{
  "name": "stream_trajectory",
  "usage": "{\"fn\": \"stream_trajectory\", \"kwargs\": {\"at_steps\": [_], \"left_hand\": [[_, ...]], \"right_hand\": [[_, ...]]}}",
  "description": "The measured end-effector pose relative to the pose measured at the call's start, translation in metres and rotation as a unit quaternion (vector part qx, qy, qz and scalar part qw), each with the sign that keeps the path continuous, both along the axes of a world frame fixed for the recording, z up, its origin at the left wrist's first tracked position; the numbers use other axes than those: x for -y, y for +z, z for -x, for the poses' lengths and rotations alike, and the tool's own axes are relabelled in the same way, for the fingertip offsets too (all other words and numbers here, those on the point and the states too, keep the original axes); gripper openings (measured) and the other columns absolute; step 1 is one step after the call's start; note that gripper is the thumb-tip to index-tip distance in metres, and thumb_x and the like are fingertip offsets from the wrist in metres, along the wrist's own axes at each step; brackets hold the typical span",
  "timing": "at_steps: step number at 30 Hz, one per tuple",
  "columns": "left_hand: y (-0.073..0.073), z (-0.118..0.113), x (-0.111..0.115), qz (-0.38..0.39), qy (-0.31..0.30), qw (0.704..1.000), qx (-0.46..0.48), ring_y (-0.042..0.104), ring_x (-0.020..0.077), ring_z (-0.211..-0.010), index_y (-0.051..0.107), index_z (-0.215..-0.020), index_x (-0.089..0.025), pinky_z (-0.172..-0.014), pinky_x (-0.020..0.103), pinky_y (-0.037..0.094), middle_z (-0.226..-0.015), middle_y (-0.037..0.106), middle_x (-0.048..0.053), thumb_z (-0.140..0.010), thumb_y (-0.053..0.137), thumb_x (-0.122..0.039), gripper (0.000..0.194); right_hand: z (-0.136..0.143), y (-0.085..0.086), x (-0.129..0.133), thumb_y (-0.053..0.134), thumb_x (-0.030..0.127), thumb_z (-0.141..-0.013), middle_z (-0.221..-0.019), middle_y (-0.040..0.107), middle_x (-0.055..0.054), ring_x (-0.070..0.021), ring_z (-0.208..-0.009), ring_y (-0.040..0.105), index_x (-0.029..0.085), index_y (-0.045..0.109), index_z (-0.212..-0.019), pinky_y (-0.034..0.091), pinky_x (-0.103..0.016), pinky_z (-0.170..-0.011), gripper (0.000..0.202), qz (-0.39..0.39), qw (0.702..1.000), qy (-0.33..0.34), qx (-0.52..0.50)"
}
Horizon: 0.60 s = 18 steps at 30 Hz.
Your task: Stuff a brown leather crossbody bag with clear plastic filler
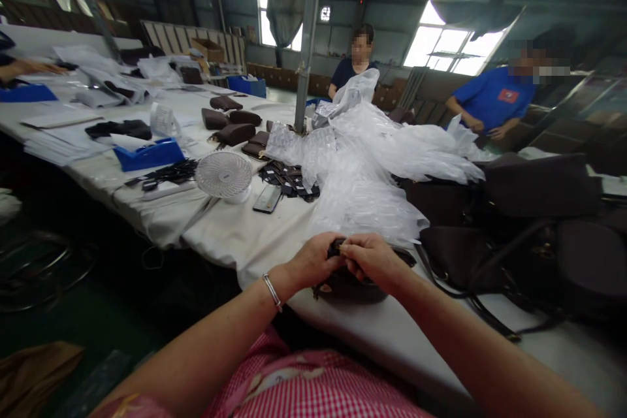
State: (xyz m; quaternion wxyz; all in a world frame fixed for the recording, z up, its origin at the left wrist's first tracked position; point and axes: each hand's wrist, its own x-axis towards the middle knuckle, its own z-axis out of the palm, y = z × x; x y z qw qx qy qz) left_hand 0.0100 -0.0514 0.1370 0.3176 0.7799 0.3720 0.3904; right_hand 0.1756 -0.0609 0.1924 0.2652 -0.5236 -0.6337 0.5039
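Observation:
A dark brown handbag [356, 290] lies at the table's near edge, right in front of me. My left hand [322, 260] is closed on the bag's upper part, thumb toward the middle. Against it, my right hand [368, 257] pinches a dark piece at the top of the bag, perhaps a strap end or zip; the fingers hide most of it. A small metal fitting hangs at the bag's left side. Just beyond my hands spreads a heap of clear plastic bags [360, 173].
Dark handbags with straps [494, 255] pile up at the right. Left of the plastic are black tags [289, 179], a phone [268, 198], a white fan [224, 175], a blue tape dispenser [148, 155] and small brown bags [235, 134]. A metal post [307, 46] rises mid-table. Two people stand across.

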Motion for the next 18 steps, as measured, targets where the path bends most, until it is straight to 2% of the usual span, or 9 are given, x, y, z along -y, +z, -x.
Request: {"fn": "stream_trajectory", "kwargs": {"at_steps": [3,5,7,9,11,13,16,18], "left_hand": [[0.003,0.000,-0.002,0.012,-0.015,0.999,-0.027,0.063,0.0206,-0.089,0.065,-0.113,-0.014,-0.082,0.033,0.050,-0.101,0.070,0.007,-0.080,0.071,-0.031,0.038],[0.006,0.007,-0.002,0.031,-0.043,0.998,-0.020,0.063,0.0212,-0.093,0.065,-0.117,-0.014,-0.086,0.034,0.050,-0.105,0.070,0.008,-0.075,0.076,-0.032,0.047],[0.005,0.019,-0.002,0.057,-0.064,0.996,0.025,0.062,0.0216,-0.102,0.062,-0.125,-0.015,-0.092,0.034,0.050,-0.115,0.068,0.009,-0.076,0.076,-0.031,0.054],[0.002,0.032,-0.001,0.094,-0.062,0.990,0.085,0.061,0.0210,-0.107,0.062,-0.128,-0.015,-0.094,0.033,0.049,-0.121,0.066,0.010,-0.081,0.071,-0.034,0.051],[-0.003,0.043,0.000,0.147,-0.041,0.980,0.128,0.062,0.0180,-0.097,0.066,-0.123,-0.015,-0.087,0.031,0.051,-0.114,0.068,0.010,-0.087,0.065,-0.040,0.044],[-0.007,0.047,0.000,0.222,-0.027,0.962,0.156,0.061,0.0130,-0.078,0.070,-0.117,-0.014,-0.076,0.029,0.052,-0.098,0.069,0.007,-0.088,0.064,-0.046,0.044],[-0.008,0.042,-0.003,0.335,-0.033,0.917,0.215,0.057,0.0081,-0.064,0.069,-0.119,-0.014,-0.069,0.027,0.054,-0.086,0.067,0.003,-0.080,0.073,-0.052,0.055],[-0.006,0.037,-0.006,0.371,-0.033,0.896,0.240,0.058,0.0073,-0.061,0.068,-0.118,-0.014,-0.068,0.027,0.055,-0.084,0.067,0.002,-0.074,0.079,-0.052,0.059]], "right_hand": [[-0.007,0.000,-0.002,0.057,0.028,-0.074,-0.049,0.057,0.003,-0.0069,-0.038,0.044,0.017,0.058,-0.065,0.029,-0.019,-0.040,0.014,0.038,0.999,0.024,-0.016],[-0.013,0.000,-0.004,0.059,0.031,-0.074,-0.049,0.057,0.003,-0.0068,-0.038,0.043,0.017,0.059,-0.068,0.028,-0.019,-0.040,0.015,0.053,0.998,0.026,-0.023],[-0.016,0.000,-0.005,0.061,0.033,-0.074,-0.048,0.057,0.003,-0.0069,-0.038,0.043,0.017,0.059,-0.069,0.028,-0.019,-0.040,0.016,0.059,0.998,0.011,-0.025],[-0.017,0.000,-0.007,0.061,0.034,-0.073,-0.049,0.057,0.003,-0.0069,-0.038,0.043,0.017,0.060,-0.071,0.027,-0.019,-0.040,0.017,0.067,0.997,-0.004,-0.024],[-0.015,-0.001,-0.008,0.061,0.034,-0.073,-0.050,0.058,0.003,-0.0068,-0.038,0.043,0.017,0.060,-0.071,0.026,-0.019,-0.040,0.018,0.071,0.997,-0.009,-0.024],[-0.014,-0.002,-0.009,0.061,0.034,-0.072,-0.048,0.056,0.004,-0.0069,-0.038,0.042,0.017,0.060,-0.070,0.026,-0.019,-0.040,0.017,0.066,0.998,-0.007,-0.024],[-0.013,-0.001,-0.010,0.061,0.034,-0.072,-0.047,0.055,0.004,-0.0072,-0.038,0.041,0.018,0.059,-0.069,0.025,-0.020,-0.040,0.017,0.060,0.998,-0.002,-0.025],[-0.013,0.000,-0.010,0.061,0.036,-0.071,-0.047,0.055,0.004,-0.0074,-0.037,0.041,0.018,0.059,-0.069,0.025,-0.020,-0.039,0.018,0.062,0.998,-0.003,-0.023]]}}
